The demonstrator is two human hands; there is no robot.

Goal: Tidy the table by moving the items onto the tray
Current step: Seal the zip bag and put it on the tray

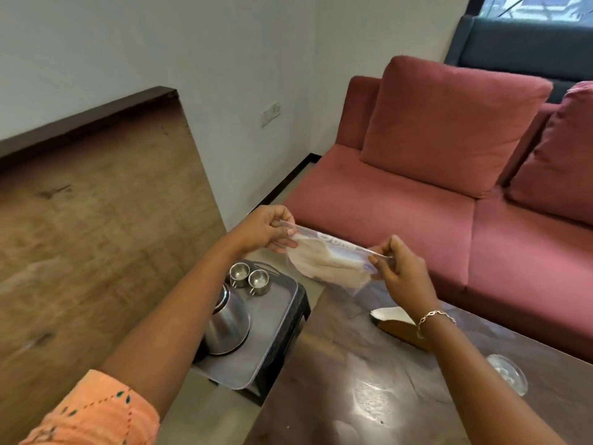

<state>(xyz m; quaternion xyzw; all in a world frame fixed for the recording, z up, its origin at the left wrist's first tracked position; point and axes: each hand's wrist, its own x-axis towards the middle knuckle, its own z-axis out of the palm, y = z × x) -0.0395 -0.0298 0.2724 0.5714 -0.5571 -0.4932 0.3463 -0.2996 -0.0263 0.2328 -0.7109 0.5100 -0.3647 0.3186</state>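
A clear zip bag (327, 258) with pale flat bread inside hangs in the air above the table's far left corner. My left hand (269, 229) pinches its left top corner and my right hand (398, 268) pinches its right top corner, stretching the seal between them. The grey tray (272, 335) sits on a black stool left of the table. On it stand a steel kettle (224, 322) and two small steel cups (250, 279). A glass bowl (508, 374) and a tan and white object (394, 322) lie on the dark wooden table (369, 380).
A red sofa (433, 194) with cushions runs along the far side of the table. A wooden panel (96, 220) stands on the left against the white wall. Floor shows between the stool and the table.
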